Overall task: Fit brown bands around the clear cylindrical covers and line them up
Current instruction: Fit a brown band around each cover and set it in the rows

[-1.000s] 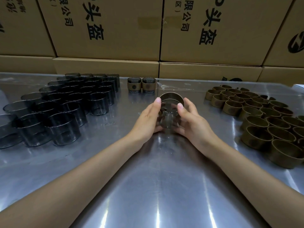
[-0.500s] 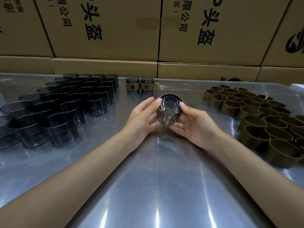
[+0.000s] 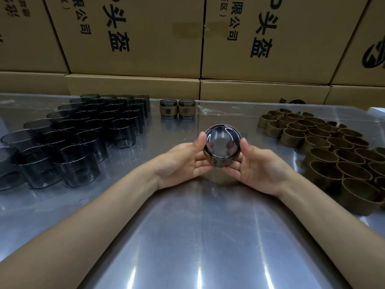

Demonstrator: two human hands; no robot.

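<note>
Fingers curl under and thumbs press the sides: both hands grip one cover point(image 3: 221, 146), lifted above the table point(image 3: 187, 236) and tipped so its closed end faces the camera. Left hand point(image 3: 183, 162) and right hand point(image 3: 260, 167) lie palm-up, wrists low. A band point(image 3: 206, 156) peeks out round the cover; most of it sits hidden behind. Two finished pieces point(image 3: 177, 108) stand side by side at the back. Bare covers point(image 3: 83, 134) crowd the left, cut off at the edge; loose bands point(image 3: 333, 149) pile up right. Boxes point(image 3: 187, 38) wall the rear.
</note>
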